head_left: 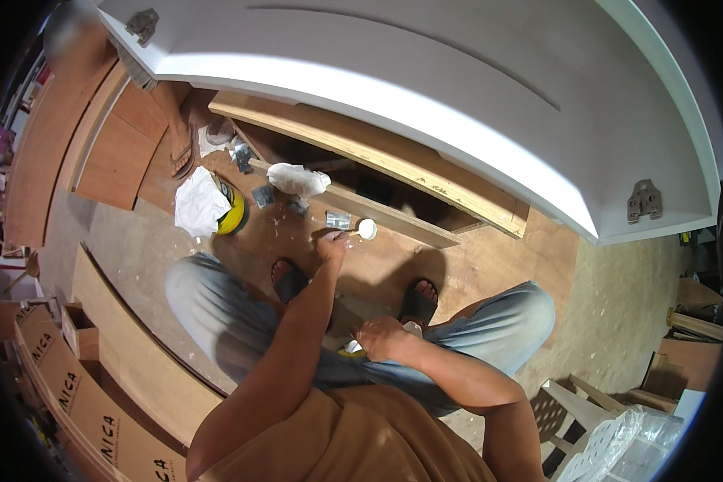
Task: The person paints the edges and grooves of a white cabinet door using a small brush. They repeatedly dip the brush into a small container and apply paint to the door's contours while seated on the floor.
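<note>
My left hand (330, 247) reaches down between my feet, its fingers closed at a short, thin handle-like piece. This piece leads to a small round white item (367, 230), whose exact kind I cannot make out. Just behind it a small silvery tin-like piece (338, 220) rests on the wooden board. Close to my lap, my right hand (380, 337) is closed at a white and yellow thing (352, 348), mostly hidden by the hand and my leg. A crumpled white cloth (299, 179) lies over the edge of a plank beyond my left hand.
A yellow and black tub (230, 207) with a white cloth (201, 202) over it stands ahead left. Dark sandpaper-like scraps (263, 196) lie nearby. A white hinged panel (377, 72) and wooden frame (361, 157) span the front. Another person's sandalled foot (182, 151) is far left.
</note>
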`<action>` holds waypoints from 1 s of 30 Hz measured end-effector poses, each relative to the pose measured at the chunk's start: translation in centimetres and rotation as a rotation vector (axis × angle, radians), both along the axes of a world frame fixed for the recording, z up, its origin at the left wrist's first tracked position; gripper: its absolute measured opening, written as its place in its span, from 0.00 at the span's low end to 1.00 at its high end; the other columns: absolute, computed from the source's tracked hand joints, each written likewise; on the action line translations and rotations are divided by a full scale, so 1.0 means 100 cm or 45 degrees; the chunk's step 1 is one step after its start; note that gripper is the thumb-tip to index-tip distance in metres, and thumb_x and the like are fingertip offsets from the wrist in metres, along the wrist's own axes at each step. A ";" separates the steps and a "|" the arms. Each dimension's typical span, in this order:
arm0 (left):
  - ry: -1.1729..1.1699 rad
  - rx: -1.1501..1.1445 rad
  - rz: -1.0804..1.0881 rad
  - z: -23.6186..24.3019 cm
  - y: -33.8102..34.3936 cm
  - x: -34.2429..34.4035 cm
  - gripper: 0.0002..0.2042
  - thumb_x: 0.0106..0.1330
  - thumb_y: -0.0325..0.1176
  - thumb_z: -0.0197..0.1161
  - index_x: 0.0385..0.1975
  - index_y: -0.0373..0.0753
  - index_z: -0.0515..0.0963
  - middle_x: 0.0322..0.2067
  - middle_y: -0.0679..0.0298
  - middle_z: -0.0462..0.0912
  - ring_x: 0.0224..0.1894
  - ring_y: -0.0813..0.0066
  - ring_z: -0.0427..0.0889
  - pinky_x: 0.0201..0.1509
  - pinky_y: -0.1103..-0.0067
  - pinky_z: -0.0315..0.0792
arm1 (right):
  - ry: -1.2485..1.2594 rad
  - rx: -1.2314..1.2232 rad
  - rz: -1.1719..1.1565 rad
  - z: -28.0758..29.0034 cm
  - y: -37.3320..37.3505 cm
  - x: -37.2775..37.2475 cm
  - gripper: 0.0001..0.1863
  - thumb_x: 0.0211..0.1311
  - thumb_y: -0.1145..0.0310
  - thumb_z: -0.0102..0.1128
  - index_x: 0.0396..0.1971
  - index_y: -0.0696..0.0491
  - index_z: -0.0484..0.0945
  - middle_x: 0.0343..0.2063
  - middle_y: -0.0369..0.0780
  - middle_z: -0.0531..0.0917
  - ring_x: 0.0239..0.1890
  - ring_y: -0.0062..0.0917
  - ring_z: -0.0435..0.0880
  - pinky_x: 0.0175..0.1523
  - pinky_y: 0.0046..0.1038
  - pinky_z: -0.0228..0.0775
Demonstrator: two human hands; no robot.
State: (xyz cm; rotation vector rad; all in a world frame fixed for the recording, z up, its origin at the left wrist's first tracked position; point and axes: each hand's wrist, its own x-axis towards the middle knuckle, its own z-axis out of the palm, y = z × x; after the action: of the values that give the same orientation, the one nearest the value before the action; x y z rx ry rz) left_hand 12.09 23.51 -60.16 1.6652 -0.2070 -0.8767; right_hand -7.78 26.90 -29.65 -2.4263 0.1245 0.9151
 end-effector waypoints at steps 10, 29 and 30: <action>1.154 -0.562 -0.558 0.115 0.044 0.092 0.03 0.61 0.32 0.58 0.28 0.42 0.75 0.21 0.69 0.73 0.21 0.77 0.71 0.26 0.81 0.67 | -0.036 -0.053 0.172 -0.006 0.008 0.025 0.14 0.51 0.67 0.55 0.36 0.55 0.82 0.38 0.48 0.84 0.43 0.39 0.83 0.45 0.39 0.76; -1.104 -1.398 -0.558 0.720 -0.026 0.000 0.07 0.58 0.23 0.63 0.35 0.32 0.74 0.30 0.57 0.79 0.32 0.70 0.80 0.38 0.76 0.74 | -0.674 -0.106 0.074 0.062 -0.092 -0.002 0.13 0.52 0.68 0.56 0.37 0.55 0.82 0.33 0.47 0.84 0.38 0.37 0.85 0.41 0.38 0.77; -1.109 -1.370 -0.551 0.731 -0.050 -0.011 0.08 0.59 0.24 0.63 0.37 0.31 0.75 0.31 0.57 0.80 0.33 0.70 0.80 0.39 0.76 0.75 | -0.579 -0.114 0.048 0.063 -0.092 -0.005 0.14 0.52 0.68 0.56 0.38 0.54 0.82 0.35 0.46 0.84 0.39 0.37 0.85 0.42 0.38 0.76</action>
State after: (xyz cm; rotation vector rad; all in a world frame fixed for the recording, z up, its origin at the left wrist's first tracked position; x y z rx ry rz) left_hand 11.01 18.52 12.91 0.8504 -1.4045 -0.1548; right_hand -8.28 17.70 -23.32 -2.6604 -0.0487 0.3601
